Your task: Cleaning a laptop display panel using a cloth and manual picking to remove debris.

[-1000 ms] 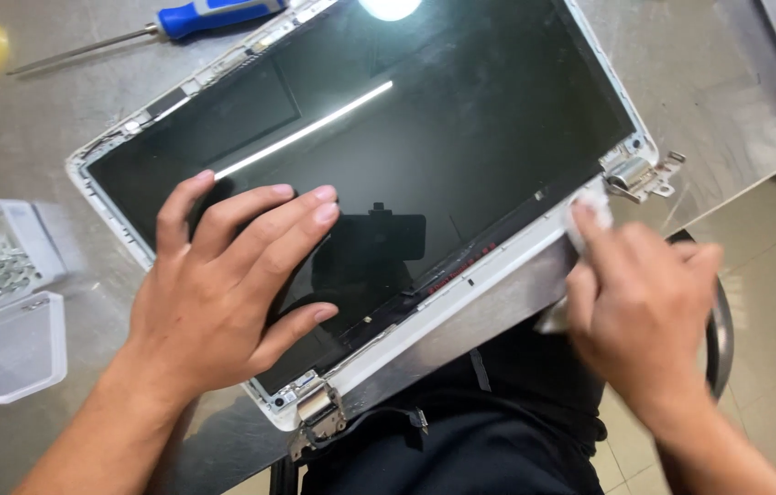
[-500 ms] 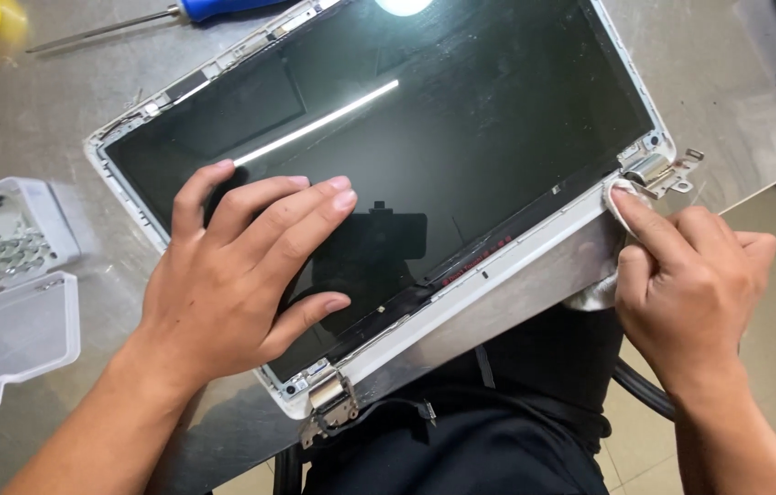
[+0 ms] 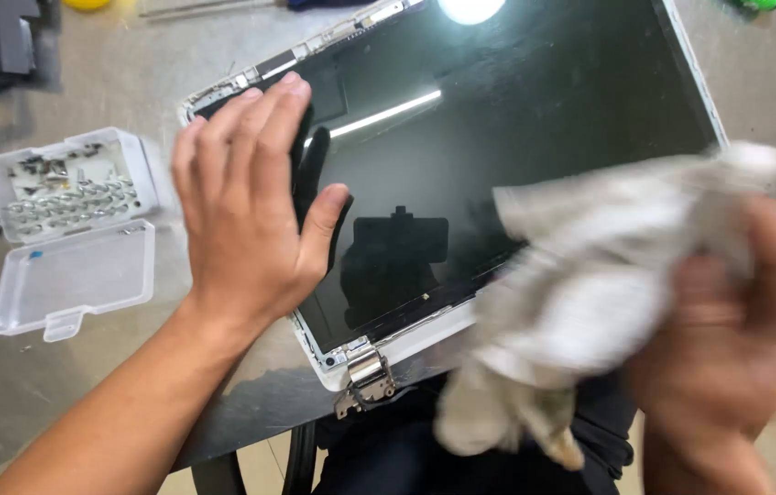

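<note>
A laptop screen panel (image 3: pixel 516 128) with a white frame and metal hinges lies glass-up on the grey metal table. My left hand (image 3: pixel 246 197) is open, fingers together, lifted over the panel's left end. My right hand (image 3: pixel 727 339), blurred by motion, grips a crumpled white cloth (image 3: pixel 590 293) raised over the panel's near right corner. A metal hinge (image 3: pixel 365 378) sticks out at the panel's near left corner, at the table edge.
An open clear plastic box (image 3: pixel 72 234) holding several small screws sits on the table (image 3: pixel 58 394) to the left. A dark object (image 3: pixel 3 37) lies at the far left corner. A yellow item (image 3: pixel 86 4) shows at the top edge.
My right hand has picked the white cloth up from the panel's right hinge corner and raised it. My left hand has come off the glass and shifted left. The view has moved closer.
</note>
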